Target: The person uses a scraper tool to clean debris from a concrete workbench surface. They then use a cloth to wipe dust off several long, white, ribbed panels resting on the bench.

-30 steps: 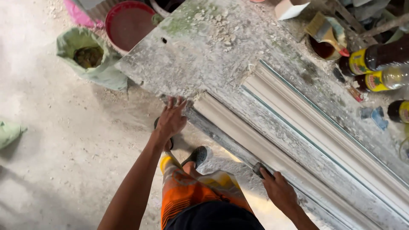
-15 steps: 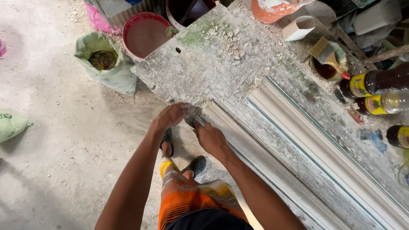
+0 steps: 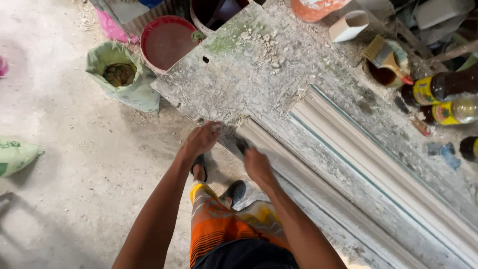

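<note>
Two long white plaster mouldings lie on a dusty grey workbench point(image 3: 259, 74). The near moulding point(image 3: 318, 199) runs along the bench's front edge and the far moulding point(image 3: 378, 164) lies parallel behind it. My right hand point(image 3: 258, 167) is closed on the dark handle of a flat grey scraper point(image 3: 234, 142) at the near moulding's left end. My left hand point(image 3: 201, 139) curls its fingers over the blade's other end, at the bench edge. Both hands are close together. My legs in orange patterned shorts and dark sandals stand below.
A red bucket point(image 3: 167, 42) and a green sack point(image 3: 119, 74) stand on the floor at the left, with another sack point(image 3: 17, 154) at the far left. On the bench's far side are a paint brush on a tin point(image 3: 386, 60), a white cup point(image 3: 348, 25) and bottles point(image 3: 443, 99).
My right hand came from far along the near moulding to its left end, beside my left hand, and now holds the scraper. The view shifted slightly.
</note>
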